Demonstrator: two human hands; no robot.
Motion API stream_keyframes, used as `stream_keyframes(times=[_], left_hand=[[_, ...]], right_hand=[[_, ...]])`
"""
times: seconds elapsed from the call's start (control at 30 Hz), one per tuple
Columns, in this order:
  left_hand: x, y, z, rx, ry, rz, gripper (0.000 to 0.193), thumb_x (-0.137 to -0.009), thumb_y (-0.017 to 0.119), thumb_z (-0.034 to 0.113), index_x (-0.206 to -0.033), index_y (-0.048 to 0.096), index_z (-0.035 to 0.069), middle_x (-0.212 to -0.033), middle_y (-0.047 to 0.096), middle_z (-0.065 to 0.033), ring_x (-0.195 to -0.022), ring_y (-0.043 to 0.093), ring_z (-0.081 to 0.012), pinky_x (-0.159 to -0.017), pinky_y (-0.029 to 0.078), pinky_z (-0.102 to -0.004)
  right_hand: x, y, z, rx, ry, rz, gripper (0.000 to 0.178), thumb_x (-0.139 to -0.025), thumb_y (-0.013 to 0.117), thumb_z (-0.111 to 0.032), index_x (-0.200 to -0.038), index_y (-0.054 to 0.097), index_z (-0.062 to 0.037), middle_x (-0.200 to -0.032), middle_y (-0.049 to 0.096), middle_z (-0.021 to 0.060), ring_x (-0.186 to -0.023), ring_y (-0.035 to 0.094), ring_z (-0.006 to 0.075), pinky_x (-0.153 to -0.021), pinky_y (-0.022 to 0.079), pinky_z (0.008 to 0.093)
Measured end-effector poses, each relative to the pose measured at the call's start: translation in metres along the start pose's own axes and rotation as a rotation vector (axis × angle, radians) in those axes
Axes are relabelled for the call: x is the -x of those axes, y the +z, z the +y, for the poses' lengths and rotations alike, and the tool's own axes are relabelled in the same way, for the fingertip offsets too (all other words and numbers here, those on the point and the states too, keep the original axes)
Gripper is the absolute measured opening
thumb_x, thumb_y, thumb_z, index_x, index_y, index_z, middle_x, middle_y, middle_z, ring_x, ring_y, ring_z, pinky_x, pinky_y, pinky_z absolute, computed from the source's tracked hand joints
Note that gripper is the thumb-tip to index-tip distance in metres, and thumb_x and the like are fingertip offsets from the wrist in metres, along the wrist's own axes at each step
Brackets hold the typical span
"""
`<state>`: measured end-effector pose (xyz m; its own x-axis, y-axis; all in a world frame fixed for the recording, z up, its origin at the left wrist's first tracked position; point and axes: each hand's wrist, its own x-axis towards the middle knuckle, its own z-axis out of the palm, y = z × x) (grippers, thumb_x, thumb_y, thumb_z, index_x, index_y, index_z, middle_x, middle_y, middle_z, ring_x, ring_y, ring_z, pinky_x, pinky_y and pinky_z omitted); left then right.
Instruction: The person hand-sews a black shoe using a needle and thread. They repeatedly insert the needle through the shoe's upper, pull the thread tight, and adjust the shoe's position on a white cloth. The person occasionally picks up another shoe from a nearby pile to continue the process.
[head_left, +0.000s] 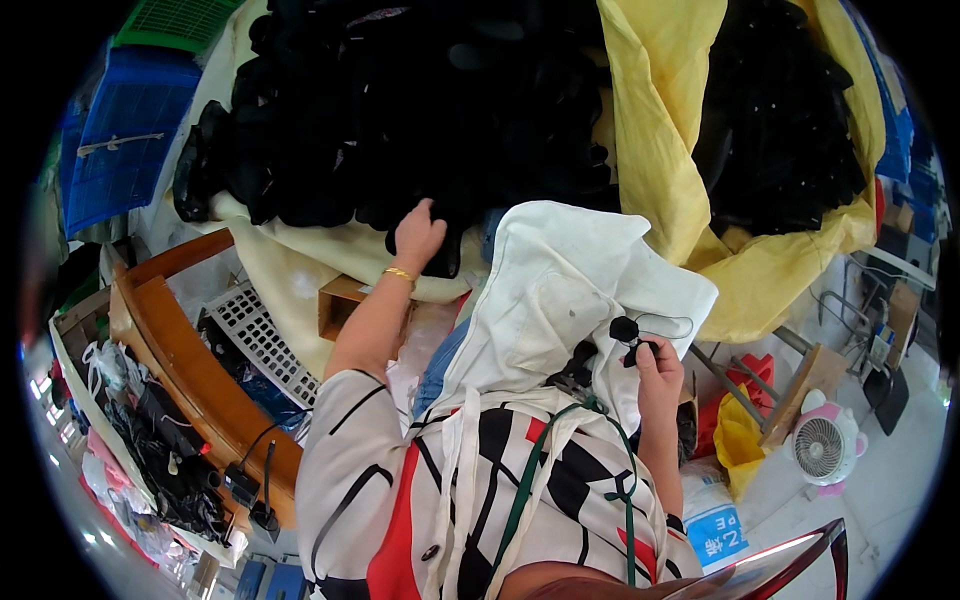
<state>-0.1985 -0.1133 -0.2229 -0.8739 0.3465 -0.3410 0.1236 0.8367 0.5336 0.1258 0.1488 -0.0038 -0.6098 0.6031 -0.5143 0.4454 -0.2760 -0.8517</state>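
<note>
Left hand [420, 233] touches the black pile [400, 130] at upper centre, its grip hidden; right hand [658, 365], right of centre, pinches a black piece [625, 330]. Picking seems in hand; the next move probably calls for separating one item. Yellow cloth [660, 110], upper right, cradles another black heap [780, 130].

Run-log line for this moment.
left hand: at black pile's near edge, grip unclear; right hand: holding small black piece; white cloth: over lap
</note>
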Motion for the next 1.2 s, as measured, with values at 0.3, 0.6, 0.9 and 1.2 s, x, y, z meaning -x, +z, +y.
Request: stream_keyframes(times=[0.3, 0.6, 0.9, 1.2], left_hand=[[0.085, -0.159, 0.144, 0.814, 0.160, -0.881, 0.057, -0.071, 0.053, 0.005, -0.127, 0.055, -0.002, -0.106, 0.062, -0.0025, -0.097, 0.054, -0.0117, -0.085, 0.045, -0.0230], [0.167, -0.110, 0.207, 0.079, 0.777, -0.150, 0.018, -0.086, 0.060, 0.015, -0.099, 0.065, 0.004, -0.085, 0.066, -0.0136, -0.082, 0.061, -0.0355, -0.071, 0.051, -0.0404], [0.225, -0.100, 0.215, 0.215, 0.457, -0.439, 0.037, -0.088, 0.070, 0.012, -0.120, 0.059, -0.004, -0.097, 0.060, -0.0097, -0.086, 0.059, -0.0167, -0.075, 0.050, -0.0292], [0.231, -0.070, 0.225, 0.975, -0.171, -0.682, 0.053, -0.085, 0.075, 0.012, -0.130, 0.050, -0.002, -0.116, 0.059, -0.0064, -0.103, 0.056, -0.0159, -0.094, 0.046, -0.0303]], right_hand=[[0.023, 0.004, -0.003, 0.024, -0.072, 0.034, 0.015, -0.097, 0.059, -0.009, -0.109, 0.062, -0.0006, -0.091, 0.066, 0.0027, -0.080, 0.062, 0.0099, -0.077, 0.049, 0.0256], [0.045, -0.021, 0.005, -0.244, -0.103, 0.055, 0.019, -0.098, 0.063, -0.017, -0.108, 0.063, -0.0006, -0.090, 0.067, 0.0024, -0.079, 0.063, 0.0106, -0.075, 0.049, 0.0255], [0.041, -0.010, 0.022, -0.383, -0.079, -0.004, 0.019, -0.098, 0.062, -0.017, -0.110, 0.064, -0.0013, -0.095, 0.067, 0.0015, -0.084, 0.062, 0.0091, -0.078, 0.052, 0.0257], [0.037, 0.028, 0.010, -0.302, -0.052, -0.141, 0.021, -0.098, 0.063, -0.017, -0.112, 0.064, -0.0022, -0.098, 0.066, 0.0015, -0.086, 0.062, 0.0109, -0.076, 0.052, 0.0265]])
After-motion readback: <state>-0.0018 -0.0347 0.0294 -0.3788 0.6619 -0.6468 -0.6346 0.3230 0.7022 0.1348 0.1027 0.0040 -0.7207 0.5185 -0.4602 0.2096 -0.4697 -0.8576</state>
